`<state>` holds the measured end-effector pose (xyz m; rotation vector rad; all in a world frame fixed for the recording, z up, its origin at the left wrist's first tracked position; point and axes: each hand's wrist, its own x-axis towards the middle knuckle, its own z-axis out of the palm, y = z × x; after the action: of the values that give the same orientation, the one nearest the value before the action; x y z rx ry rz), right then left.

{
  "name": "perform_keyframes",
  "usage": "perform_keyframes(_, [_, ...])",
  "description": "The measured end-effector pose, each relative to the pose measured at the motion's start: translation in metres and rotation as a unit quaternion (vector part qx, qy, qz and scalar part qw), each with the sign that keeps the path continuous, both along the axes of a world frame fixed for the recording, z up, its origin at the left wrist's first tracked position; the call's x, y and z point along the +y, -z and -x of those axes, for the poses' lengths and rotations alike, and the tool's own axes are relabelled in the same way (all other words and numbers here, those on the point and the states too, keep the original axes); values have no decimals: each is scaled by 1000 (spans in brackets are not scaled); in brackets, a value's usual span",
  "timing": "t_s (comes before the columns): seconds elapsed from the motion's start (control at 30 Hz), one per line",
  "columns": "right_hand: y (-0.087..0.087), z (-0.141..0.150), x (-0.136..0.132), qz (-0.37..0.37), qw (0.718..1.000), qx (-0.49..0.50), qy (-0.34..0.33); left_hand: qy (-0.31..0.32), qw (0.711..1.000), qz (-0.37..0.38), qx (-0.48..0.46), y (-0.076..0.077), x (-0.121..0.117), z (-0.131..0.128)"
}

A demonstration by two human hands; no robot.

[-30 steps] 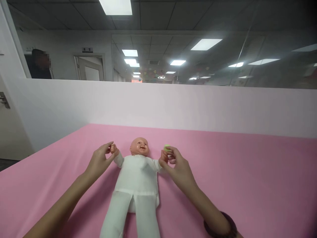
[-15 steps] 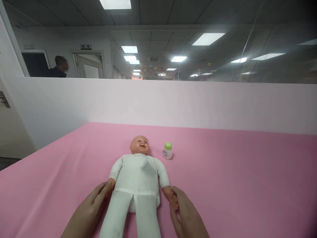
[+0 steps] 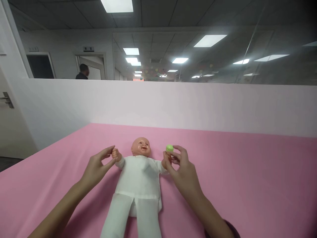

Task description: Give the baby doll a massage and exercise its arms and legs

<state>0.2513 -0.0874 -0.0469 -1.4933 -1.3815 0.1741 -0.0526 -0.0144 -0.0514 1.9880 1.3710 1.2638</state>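
Note:
A baby doll (image 3: 140,178) with a white cloth body lies on its back, head away from me. My left hand (image 3: 97,165) pinches the doll's hand at the left, beside its head, with thumb and fingers closed around it. At the right, my right hand (image 3: 183,172) grips the doll's other hand, raised near shoulder height. Just behind those fingers shows the green lid (image 3: 169,148) of a small jar; the jar's body is hidden by my hand and the doll's hand.
A pink cloth (image 3: 235,178) covers the table, with a white low wall (image 3: 188,105) along its far side. Beyond the wall, a person (image 3: 83,71) is near a doorway. A door with a handle (image 3: 7,99) stands at the left.
Both my hands have moved up and away from me, bringing the doll's arms from its sides to beside its head. The person in the background has moved right.

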Motion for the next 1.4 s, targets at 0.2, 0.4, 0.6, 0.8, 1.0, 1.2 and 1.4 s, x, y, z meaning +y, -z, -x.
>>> perform_keyframes(0.2, [-10, 2, 89, 108, 983, -138, 47, -29, 997, 17, -70, 1, 75, -41])
perform_keyframes(0.4, [11, 2, 138, 165, 967, -186, 51, -72, 996, 46, -26, 26, 131, -53])
perform_keyframes(0.6, [37, 0, 151, 205, 960, -185, 54, -67, 992, 95, 45, 51, 154, -56])
perform_keyframes(0.8, [49, -1, 150, 202, 962, -177, 54, -42, 988, 124, 84, 62, 159, -59])
perform_keyframes(1.0, [32, -4, 138, 125, 981, -138, 47, -64, 996, 52, 43, 52, 145, -54])
perform_keyframes(1.2, [10, -8, 88, 5, 999, -45, 28, -60, 997, -50, -6, 20, 94, -37])
perform_keyframes(1.4, [20, 3, 5, -29, 999, -3, -22, 20, 978, -189, 83, 18, 27, -7])
